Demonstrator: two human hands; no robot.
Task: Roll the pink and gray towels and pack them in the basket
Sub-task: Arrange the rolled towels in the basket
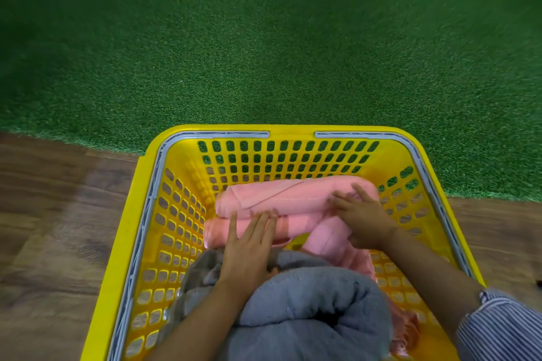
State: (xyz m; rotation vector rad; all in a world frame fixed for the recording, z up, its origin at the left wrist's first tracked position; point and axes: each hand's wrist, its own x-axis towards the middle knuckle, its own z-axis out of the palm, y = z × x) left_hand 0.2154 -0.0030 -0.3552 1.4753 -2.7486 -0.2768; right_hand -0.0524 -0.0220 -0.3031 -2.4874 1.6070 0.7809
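Fingers, left hand: straight and together, laid flat on the nearer pink roll inside the basket; they press rather than grip, probably to keep the roll from unwinding.
Fingers, right hand: spread and lightly bent over the right end of the farther pink roll, the thumb side tucked under a loose pink fold; it looks like a nudge into place, though whether they pinch the cloth I cannot tell.
Pink rolls: side by side across the basket's far half, touching, the farther one close to the far wall; packed crosswise, seemingly to leave room nearer the person.
Gray towel: a thick roll in the basket's near half, between the forearms, its open end facing the camera; another gray bundle sits at its left.
Striped sleeve: over the basket's near right corner.
Basket: yellow, perforated, standing on wood floor with its far edge meeting green turf.
Judgement: packing looks nearly finished; the loose pink fold needs tucking.
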